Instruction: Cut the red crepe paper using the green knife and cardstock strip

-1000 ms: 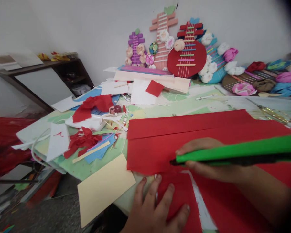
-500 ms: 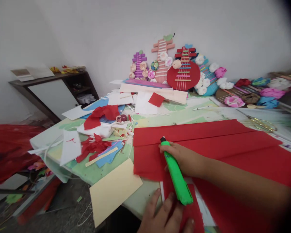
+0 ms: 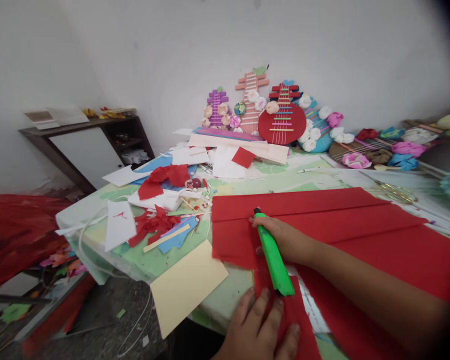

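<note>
My right hand (image 3: 285, 239) is closed round a bright green utility knife (image 3: 272, 256). Its black tip rests on the big sheet of red paper (image 3: 360, 230), near the sheet's left end, at a fold line. Lower down, my left hand (image 3: 260, 327) lies flat with fingers spread on a smaller red piece (image 3: 298, 320) at the table's near edge, holding nothing. The knife's rear end hangs just above those fingers.
A cream card (image 3: 187, 285) juts over the near table edge. Red, blue and white paper scraps (image 3: 157, 222) litter the left of the table. Paper guitar crafts with flowers (image 3: 281, 112) lean on the back wall. Scissors (image 3: 393, 190) lie right. A dark shelf (image 3: 86, 145) stands left.
My right hand swung the knife from lying across the view to pointing away, tip down on the red sheet. The view shifted and the left hand slid lower in it.
</note>
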Demonstrator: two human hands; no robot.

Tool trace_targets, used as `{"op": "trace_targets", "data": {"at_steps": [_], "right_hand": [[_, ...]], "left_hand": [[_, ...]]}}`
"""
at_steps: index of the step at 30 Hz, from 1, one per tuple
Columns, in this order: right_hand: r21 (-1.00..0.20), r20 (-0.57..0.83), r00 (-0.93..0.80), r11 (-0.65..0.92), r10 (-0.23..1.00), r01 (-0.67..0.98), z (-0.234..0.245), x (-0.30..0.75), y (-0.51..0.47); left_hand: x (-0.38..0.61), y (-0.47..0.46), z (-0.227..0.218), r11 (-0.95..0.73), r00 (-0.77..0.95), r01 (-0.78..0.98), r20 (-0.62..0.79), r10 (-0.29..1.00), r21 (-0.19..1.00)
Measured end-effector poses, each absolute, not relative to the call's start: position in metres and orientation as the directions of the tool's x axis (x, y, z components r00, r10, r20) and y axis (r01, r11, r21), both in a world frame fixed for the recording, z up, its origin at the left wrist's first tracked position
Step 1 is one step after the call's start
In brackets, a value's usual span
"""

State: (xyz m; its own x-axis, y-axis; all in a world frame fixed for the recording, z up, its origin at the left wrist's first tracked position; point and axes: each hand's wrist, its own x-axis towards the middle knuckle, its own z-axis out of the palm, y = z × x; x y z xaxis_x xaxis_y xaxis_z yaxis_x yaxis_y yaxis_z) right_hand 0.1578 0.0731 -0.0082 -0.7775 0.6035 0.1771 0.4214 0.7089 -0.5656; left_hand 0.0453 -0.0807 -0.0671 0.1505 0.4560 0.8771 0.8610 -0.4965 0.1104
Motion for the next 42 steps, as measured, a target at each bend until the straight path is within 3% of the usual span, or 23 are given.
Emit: {"op": "trace_targets", "data": {"at_steps": [3,9,12,14,18,23,27,29,32,37,40,42], "right_hand": [[-0.562,0.178,-0.780,0.712,0.601,0.420,-0.009,0.158,0.074],[-0.565,0.205,-0.769,0.715,0.605,0.412,-0.012,0.158,0.074],[-0.567,0.222,-0.775,0.724,0.592,0.392,-0.013,0.158,0.075],[-0.566,0.226,-0.780,0.731,0.583,0.382,-0.013,0.157,0.075],[-0.576,0.224,-0.781,0.726,0.583,0.376,-0.012,0.158,0.075],[-0.673,0.220,-0.748,0.653,0.626,0.348,-0.017,0.159,0.076],[-0.859,0.276,-0.625,0.479,0.730,0.180,-0.010,0.165,0.078],[-0.887,0.292,-0.552,0.437,0.781,0.149,0.003,0.170,0.075],[-0.924,0.180,-0.473,0.314,0.862,0.220,0.026,0.178,0.060],[-0.967,-0.161,-0.365,-0.073,0.917,0.245,0.042,0.182,0.026],[-0.960,-0.251,-0.328,-0.193,0.911,0.201,0.041,0.182,0.018],[-0.965,-0.254,-0.353,-0.208,0.901,0.162,0.042,0.185,0.019]], "left_hand": [[0.046,-0.083,-0.077,-0.462,0.128,0.879,0.872,0.473,0.122],[0.039,-0.090,-0.079,-0.500,0.304,0.865,0.825,0.476,-0.030],[0.051,-0.090,-0.082,-0.409,0.117,0.905,0.859,0.498,0.114],[0.064,-0.089,-0.087,-0.306,-0.154,0.903,0.891,0.428,0.303],[0.074,-0.088,-0.090,-0.341,-0.223,0.861,0.884,0.410,0.376],[0.054,-0.090,-0.079,-0.394,-0.016,0.881,0.847,0.532,0.264],[0.046,-0.087,-0.073,-0.484,0.214,0.872,0.837,0.503,0.068],[0.048,-0.084,-0.070,-0.481,0.189,0.872,0.846,0.498,0.088],[0.051,-0.077,-0.064,-0.478,0.161,0.872,0.863,0.478,0.103],[0.044,-0.076,-0.056,-0.536,0.367,0.835,0.849,0.381,-0.121],[0.042,-0.080,-0.053,-0.598,0.351,0.797,0.868,0.351,-0.080],[0.040,-0.082,-0.047,-0.677,0.294,0.736,0.887,0.357,0.029]]}}
